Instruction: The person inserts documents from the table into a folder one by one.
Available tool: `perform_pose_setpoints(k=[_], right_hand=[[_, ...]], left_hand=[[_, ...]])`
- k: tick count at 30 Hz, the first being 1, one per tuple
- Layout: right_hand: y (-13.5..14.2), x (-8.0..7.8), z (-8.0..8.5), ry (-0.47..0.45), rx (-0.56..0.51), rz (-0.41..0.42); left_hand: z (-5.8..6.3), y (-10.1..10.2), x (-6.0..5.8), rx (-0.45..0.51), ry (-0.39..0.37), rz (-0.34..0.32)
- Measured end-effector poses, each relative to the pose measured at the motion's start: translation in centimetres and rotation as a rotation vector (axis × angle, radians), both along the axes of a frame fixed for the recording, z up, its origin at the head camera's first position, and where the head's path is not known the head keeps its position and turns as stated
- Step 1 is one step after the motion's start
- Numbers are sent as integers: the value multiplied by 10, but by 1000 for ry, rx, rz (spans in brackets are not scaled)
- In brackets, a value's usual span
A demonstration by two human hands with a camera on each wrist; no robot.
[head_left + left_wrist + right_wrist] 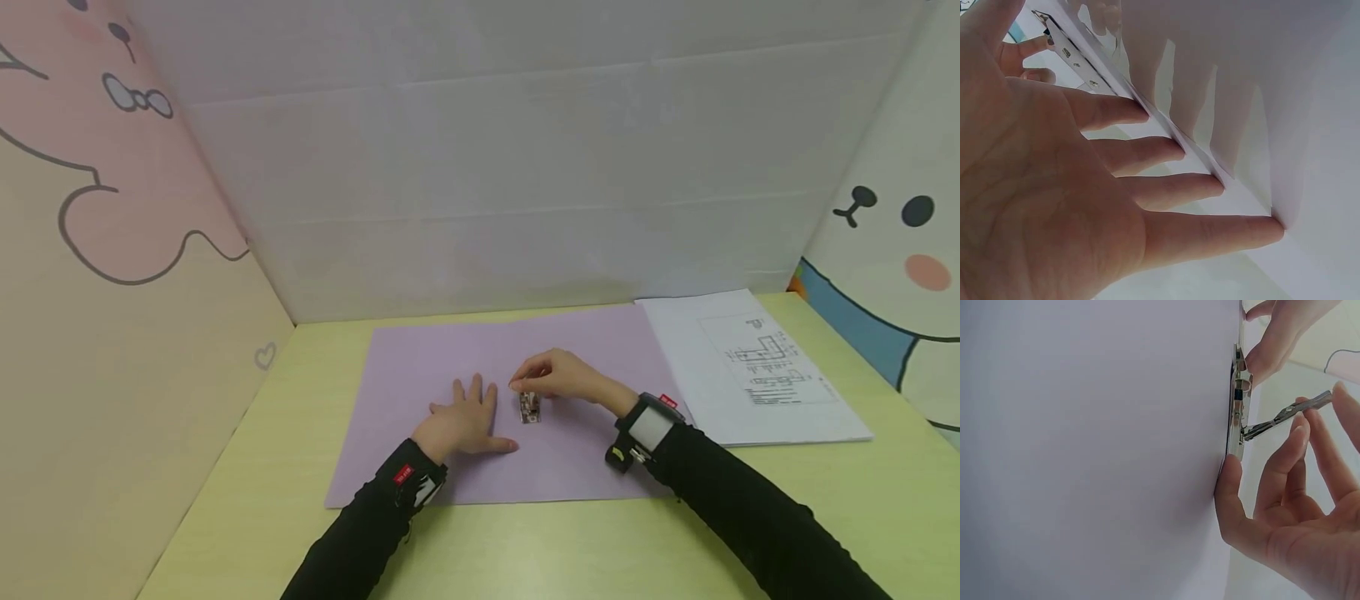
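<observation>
A small shiny metal piece (530,408) lies on a purple sheet (420,358). Up close in the right wrist view it has a flat plate (1235,412) and a narrow tilted arm (1285,414) rising from it. The fingertips of my right hand (558,373) pinch the arm near its raised end, while another finger touches the sheet beside the plate's end. My left hand (461,425) rests on the sheet left of the piece with fingers spread, holding nothing. The left wrist view shows several small holes or marks in a metal face (1072,57) of the piece.
White paper (765,375) with printed line drawings lies to the right, next to the purple sheet. Both rest on a pale yellow table (525,550). A white panel (525,167) stands behind, with cartoon-printed walls on both sides.
</observation>
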State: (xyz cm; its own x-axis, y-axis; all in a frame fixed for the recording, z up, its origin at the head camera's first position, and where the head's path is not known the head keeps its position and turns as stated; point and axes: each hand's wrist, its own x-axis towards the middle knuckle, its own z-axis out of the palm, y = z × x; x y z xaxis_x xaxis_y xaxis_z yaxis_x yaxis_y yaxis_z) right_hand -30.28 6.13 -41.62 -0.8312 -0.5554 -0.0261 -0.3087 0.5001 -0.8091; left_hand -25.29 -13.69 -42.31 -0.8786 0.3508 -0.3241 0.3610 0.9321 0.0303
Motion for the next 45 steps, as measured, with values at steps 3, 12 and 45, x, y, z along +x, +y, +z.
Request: perform_pose_setpoints(k=[3,12,45], right_hand=[[0,0,0,-10,-17,-4],[-5,-3,2,-32,-3,-62],[-11,-33,9,189,83,-228]], left_hand=[[-1,0,0,0,-5,-2],[-1,-2,-1,20,6,-9],[1,1,0,9,-3,0]])
